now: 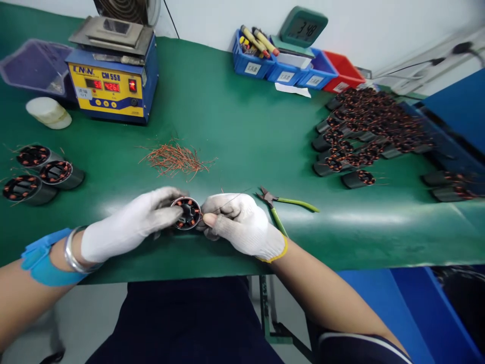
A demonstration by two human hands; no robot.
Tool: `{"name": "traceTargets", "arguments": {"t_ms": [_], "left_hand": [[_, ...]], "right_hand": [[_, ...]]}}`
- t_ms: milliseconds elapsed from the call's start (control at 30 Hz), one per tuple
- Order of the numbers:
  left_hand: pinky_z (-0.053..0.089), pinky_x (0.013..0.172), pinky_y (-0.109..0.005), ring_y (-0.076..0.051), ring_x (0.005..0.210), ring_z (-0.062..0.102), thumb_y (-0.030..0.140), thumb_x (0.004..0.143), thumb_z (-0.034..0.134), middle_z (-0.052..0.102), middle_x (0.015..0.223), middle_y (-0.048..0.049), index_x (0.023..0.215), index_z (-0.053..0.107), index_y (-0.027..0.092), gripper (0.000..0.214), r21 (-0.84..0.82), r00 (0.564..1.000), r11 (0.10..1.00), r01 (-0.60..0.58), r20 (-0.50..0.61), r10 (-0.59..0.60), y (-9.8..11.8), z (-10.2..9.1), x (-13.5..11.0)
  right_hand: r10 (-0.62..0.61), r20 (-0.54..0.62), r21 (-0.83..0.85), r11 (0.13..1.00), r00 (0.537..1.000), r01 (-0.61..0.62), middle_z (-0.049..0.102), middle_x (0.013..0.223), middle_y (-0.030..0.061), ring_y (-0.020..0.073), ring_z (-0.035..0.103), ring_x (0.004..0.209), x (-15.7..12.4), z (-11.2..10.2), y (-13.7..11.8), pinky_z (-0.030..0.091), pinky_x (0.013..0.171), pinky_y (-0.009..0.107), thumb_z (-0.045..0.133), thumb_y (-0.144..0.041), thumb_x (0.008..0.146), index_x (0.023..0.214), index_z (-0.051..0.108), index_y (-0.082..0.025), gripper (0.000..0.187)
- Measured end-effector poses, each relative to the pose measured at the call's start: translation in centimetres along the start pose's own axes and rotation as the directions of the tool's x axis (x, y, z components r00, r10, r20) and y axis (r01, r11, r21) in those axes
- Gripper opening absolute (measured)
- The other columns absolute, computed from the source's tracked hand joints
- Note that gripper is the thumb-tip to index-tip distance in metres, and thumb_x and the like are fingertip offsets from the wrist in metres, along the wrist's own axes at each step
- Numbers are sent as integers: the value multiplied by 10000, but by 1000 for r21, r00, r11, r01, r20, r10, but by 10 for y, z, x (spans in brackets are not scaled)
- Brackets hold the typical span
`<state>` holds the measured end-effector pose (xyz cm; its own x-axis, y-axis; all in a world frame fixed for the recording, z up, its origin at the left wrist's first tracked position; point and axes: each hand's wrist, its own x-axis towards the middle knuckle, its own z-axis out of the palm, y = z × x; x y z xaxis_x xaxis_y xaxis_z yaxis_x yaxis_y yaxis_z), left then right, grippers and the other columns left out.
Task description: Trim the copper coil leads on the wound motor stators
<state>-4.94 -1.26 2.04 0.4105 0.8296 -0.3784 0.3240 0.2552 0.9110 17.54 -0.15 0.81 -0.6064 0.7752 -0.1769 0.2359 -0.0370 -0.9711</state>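
My gloved left hand [155, 212] is closed around the side of a motor stator [188, 213], a short metal cylinder with copper windings inside its ring. The stator's open end faces up towards me. At its right edge my gloved right hand [231, 217] pinches a thin copper wire [232, 200] between thumb and fingers; the bare thumb tip shows through the glove. To the right of that hand, green-handled cutters [278, 202] lie with their handles spread. Beyond the stator is a loose pile of copper wire offcuts [176, 159].
Several stators [56, 174] stand at the left, and a large group [364, 126] sits at the right. A yellow-blue CM558 device [109, 86] is at the back left, beside a purple bin [38, 65]. Blue bins [252, 63], a red bin [343, 68] and a clock [304, 28] line the back.
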Motion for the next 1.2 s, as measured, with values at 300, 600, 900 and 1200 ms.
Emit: {"name": "traceTargets", "arguments": {"t_ms": [300,600,900,1200], "left_hand": [[577,586,-238,-186,795,695,242,746,716,669,1050,-67,1214,505,246,513,-179,995,979,-99,-38,93,6,10,-11],[572,807,-314,-194,949,658,149,704,675,682,1081,-11,664,558,225,145,524,644,578,-626,-70,762,9,4,-23],[439,372,-218,-115,444,537,385,824,619,653,715,-5,1180,495,220,412,-98,995,992,80,69,-73,10,10,-11],[558,816,-420,-237,909,651,337,822,586,671,1087,-91,632,576,216,225,264,855,892,-368,-280,436,8,14,-26]], "right_hand": [[98,55,448,887,994,-112,639,652,20,83,557,485,0,6,4,472,461,197,661,-342,782,749,631,-132,215],[-21,21,446,895,1000,9,580,600,-10,82,520,448,-3,4,2,429,419,198,654,-359,793,728,600,-152,224],[-135,-55,195,970,989,144,574,620,7,103,516,528,-1,6,3,428,493,230,594,-305,832,686,597,-169,200],[-77,6,346,936,997,71,563,594,-7,85,501,470,2,9,0,411,441,207,637,-348,805,693,582,-159,227]]}}
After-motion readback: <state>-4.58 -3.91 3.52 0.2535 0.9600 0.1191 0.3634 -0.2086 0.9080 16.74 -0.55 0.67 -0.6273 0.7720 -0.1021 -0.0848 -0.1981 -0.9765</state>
